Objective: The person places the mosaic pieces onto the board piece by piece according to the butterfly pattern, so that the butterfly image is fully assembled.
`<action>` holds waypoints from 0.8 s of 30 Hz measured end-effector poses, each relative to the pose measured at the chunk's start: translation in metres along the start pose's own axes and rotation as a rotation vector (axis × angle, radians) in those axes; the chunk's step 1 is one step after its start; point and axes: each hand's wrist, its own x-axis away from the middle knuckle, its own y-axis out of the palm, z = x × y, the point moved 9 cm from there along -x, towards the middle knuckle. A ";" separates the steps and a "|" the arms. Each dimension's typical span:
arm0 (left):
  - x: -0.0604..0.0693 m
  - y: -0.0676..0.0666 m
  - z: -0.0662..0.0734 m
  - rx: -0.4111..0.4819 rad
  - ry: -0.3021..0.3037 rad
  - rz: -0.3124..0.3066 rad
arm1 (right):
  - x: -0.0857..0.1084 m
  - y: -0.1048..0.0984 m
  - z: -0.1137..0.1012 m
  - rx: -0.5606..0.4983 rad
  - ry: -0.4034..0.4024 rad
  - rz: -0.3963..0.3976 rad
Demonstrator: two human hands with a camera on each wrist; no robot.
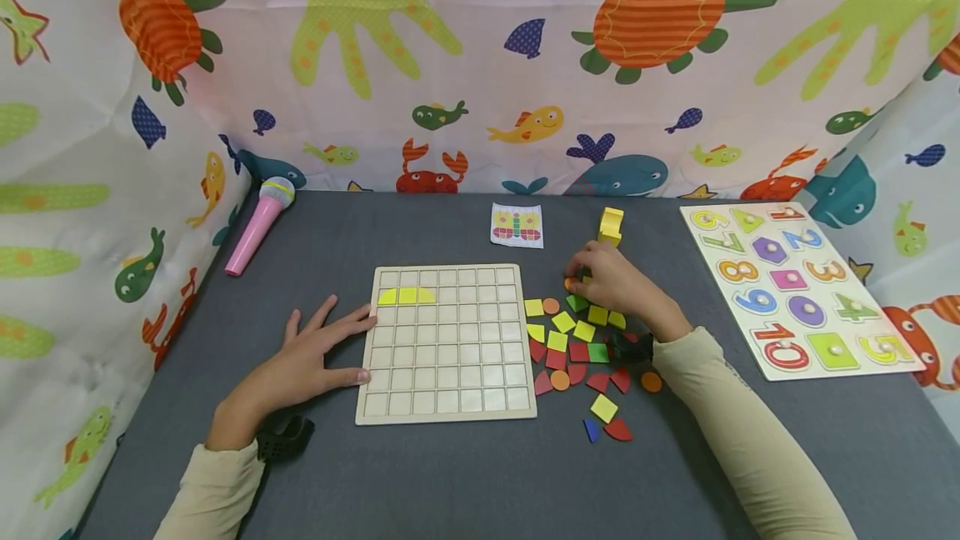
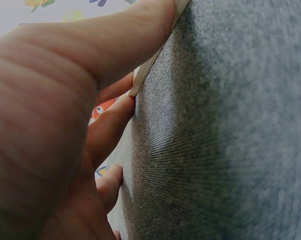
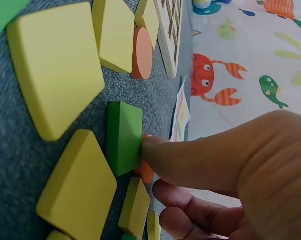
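Observation:
My left hand (image 1: 303, 365) lies at the left edge of a wooden grid board (image 1: 446, 417), fingers spread, fingertips and thumb touching its rim. In the left wrist view, the left hand (image 2: 85, 125) shows thumb and fingers along the board's thin edge. Three yellow pieces (image 1: 407, 296) form a row in the board's upper left. My right hand (image 1: 618, 277) reaches over the loose pieces, its fingers bent. In the right wrist view, the thumb (image 3: 190, 160) overlaps an orange disc (image 3: 147, 170) beside a green block (image 3: 124, 139); whether the fingers pinch the disc is hidden.
Loose yellow, red, green, orange and blue pieces, such as a yellow square (image 1: 603, 408), lie right of the board. Behind are a butterfly pattern card (image 1: 517, 226) and stacked yellow blocks (image 1: 611, 226). A number puzzle (image 1: 806, 290) lies right, a pink toy microphone (image 1: 261, 225) left.

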 end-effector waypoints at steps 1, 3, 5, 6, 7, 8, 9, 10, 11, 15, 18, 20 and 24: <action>0.000 0.000 0.000 -0.001 0.001 0.001 | 0.000 0.000 -0.001 0.003 -0.005 0.003; 0.001 -0.001 0.000 -0.001 0.004 0.005 | 0.000 -0.001 -0.003 0.003 -0.023 0.012; 0.001 -0.001 0.000 0.001 0.006 0.007 | -0.001 0.000 -0.003 -0.014 -0.029 0.013; 0.001 -0.001 0.001 0.001 0.006 0.007 | -0.002 0.000 -0.004 -0.027 -0.035 0.012; 0.001 -0.001 0.001 0.002 0.005 0.007 | -0.002 0.000 -0.004 -0.042 -0.039 0.009; 0.001 -0.001 0.001 0.001 0.004 0.006 | -0.002 0.001 -0.004 -0.057 -0.038 0.005; 0.001 -0.001 0.000 -0.001 0.003 0.005 | -0.003 0.001 -0.004 -0.070 -0.034 0.000; 0.001 -0.001 0.000 -0.002 0.003 0.004 | -0.003 0.000 -0.004 -0.080 -0.030 -0.003; 0.001 -0.001 0.000 -0.004 0.002 0.004 | -0.003 0.000 -0.005 -0.087 -0.029 -0.005; 0.000 -0.001 0.000 -0.005 0.004 0.001 | -0.004 -0.004 -0.009 -0.108 -0.025 0.005; 0.001 -0.001 0.001 -0.001 0.006 0.002 | -0.008 -0.005 -0.014 -0.136 -0.025 0.014; 0.001 -0.002 0.002 0.000 0.009 0.002 | -0.011 -0.003 -0.019 -0.162 -0.028 0.020; 0.001 -0.002 0.001 0.004 0.009 -0.001 | -0.018 0.002 -0.033 -0.217 -0.060 0.032</action>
